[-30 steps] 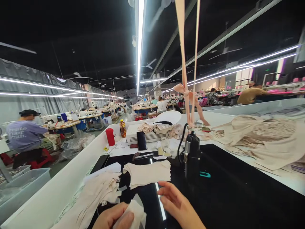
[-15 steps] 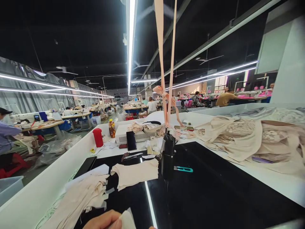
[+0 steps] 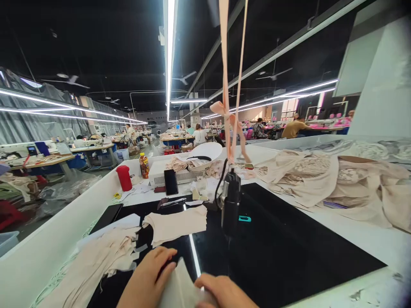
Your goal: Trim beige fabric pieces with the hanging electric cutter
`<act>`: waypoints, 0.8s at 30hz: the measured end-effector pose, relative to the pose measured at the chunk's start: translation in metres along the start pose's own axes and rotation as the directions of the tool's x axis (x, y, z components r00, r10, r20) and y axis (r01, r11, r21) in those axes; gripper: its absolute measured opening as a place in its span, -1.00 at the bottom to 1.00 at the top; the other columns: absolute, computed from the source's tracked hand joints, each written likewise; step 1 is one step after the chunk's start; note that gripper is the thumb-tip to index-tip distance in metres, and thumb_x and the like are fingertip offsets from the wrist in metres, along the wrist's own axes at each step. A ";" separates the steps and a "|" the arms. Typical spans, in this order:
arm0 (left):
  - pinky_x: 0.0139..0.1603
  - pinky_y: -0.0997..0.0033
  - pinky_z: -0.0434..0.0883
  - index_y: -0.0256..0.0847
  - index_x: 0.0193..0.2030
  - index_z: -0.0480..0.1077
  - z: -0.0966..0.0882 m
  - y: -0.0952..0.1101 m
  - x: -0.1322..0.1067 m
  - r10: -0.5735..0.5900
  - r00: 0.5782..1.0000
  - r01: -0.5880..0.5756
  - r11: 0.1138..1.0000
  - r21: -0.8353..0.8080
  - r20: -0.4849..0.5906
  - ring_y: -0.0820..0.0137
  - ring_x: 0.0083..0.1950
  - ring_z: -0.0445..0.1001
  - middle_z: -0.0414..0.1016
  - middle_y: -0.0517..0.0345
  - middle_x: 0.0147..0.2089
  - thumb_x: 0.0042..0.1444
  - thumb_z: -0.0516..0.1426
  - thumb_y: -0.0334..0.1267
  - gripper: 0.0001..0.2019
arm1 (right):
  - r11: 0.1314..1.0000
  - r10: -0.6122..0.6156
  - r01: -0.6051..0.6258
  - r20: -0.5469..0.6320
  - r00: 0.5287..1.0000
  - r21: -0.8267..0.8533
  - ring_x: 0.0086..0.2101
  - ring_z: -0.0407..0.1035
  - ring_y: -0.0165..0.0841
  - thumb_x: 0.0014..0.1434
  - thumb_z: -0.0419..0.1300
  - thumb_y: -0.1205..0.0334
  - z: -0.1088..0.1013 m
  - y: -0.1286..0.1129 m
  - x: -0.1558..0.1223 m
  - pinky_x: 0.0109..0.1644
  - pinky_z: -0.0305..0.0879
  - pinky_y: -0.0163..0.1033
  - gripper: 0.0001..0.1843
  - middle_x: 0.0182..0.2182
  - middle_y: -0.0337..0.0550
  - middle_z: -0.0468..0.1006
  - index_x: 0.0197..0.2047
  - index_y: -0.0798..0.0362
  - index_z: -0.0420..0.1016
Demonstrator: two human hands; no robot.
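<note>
At the lower edge of the head view, a cream fabric piece [image 3: 180, 282] with a pale, thin sheet is between my two hands. My left hand [image 3: 146, 276] grips its left side, the thumb along the edge and the index finger stretched forward. My right hand [image 3: 224, 291] holds the right side with curled fingers; its lower part is cut off. Beyond them, a flat stack of cream fabric pieces [image 3: 176, 224] lies on the black board [image 3: 272, 256]. A heap of longer cream pieces [image 3: 96, 261] is to the left of my left hand.
A black handheld tool [image 3: 231, 196] hangs from peach fabric strips [image 3: 225, 77] over the board. Turquoise thread snips [image 3: 244, 219] lie beside it. A phone [image 3: 171, 182], red cup [image 3: 123, 178] and bottle [image 3: 144, 166] stand behind. Cream fabric [image 3: 298, 175] is piled right.
Both my hands have come further into view with the fabric piece; my right hand barely showed before. The view has shifted, and the hanging tool now appears further right relative to the snips.
</note>
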State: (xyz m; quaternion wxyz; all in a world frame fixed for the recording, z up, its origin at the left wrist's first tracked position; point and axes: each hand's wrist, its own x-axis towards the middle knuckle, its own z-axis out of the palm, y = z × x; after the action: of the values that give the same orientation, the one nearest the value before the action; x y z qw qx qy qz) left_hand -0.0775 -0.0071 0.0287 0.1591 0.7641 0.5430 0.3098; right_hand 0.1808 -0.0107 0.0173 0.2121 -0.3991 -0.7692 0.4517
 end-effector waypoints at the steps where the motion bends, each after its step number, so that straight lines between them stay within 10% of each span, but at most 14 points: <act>1: 0.22 0.25 0.52 -0.01 0.10 0.58 0.001 0.002 -0.001 0.067 0.997 -0.065 0.997 0.052 -0.041 0.22 0.13 0.61 0.62 0.09 0.09 0.40 0.05 -0.11 -0.69 | 1.000 0.014 -0.015 -0.032 0.999 -0.026 -0.31 0.44 -0.32 0.21 0.32 0.42 -0.002 0.001 -0.001 -0.20 0.30 -0.29 -0.72 -0.38 -0.32 0.51 -0.01 0.03 0.59; 5: 0.04 0.39 0.58 -0.05 0.03 0.57 0.008 0.020 -0.016 0.275 0.962 -0.269 0.944 0.192 0.000 0.33 -0.03 0.63 0.62 0.11 -0.04 0.46 0.01 -0.31 -0.72 | 0.996 0.075 -0.078 -0.070 0.995 -0.037 -0.46 0.40 -0.41 0.26 0.16 0.38 -0.007 0.000 -0.009 -0.29 0.27 -0.30 -0.56 -0.26 -0.25 0.53 0.20 0.00 0.48; 9: -0.01 0.39 0.60 -0.10 0.04 0.54 0.017 0.030 -0.031 0.356 0.926 -0.377 0.889 0.262 0.127 0.32 -0.07 0.62 0.62 0.13 -0.07 0.42 0.08 -0.39 -0.77 | 0.996 0.045 -0.049 -0.049 0.998 -0.079 -0.29 0.47 -0.32 0.21 0.17 0.37 -0.013 -0.002 -0.018 -0.18 0.30 -0.29 -0.69 -0.20 -0.21 0.58 -0.02 -0.02 0.59; 24: 0.11 0.28 0.63 -0.12 0.12 0.51 0.021 0.030 -0.037 0.374 0.916 -0.400 0.870 0.289 0.143 0.26 0.08 0.64 0.62 0.09 0.10 0.43 0.09 -0.38 -0.76 | 0.920 0.133 -0.163 -0.107 0.985 -0.355 -0.29 0.47 -0.30 0.13 0.39 0.27 -0.021 -0.006 -0.026 -0.24 0.16 -0.26 -0.71 -0.18 -0.33 0.60 -0.05 -0.16 0.60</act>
State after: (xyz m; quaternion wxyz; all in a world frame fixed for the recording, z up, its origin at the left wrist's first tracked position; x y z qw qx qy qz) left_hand -0.0505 -0.0502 0.0190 -0.0067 0.8848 0.4139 0.2139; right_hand 0.2080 -0.0225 0.0336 0.1308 -0.5062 -0.7978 0.3003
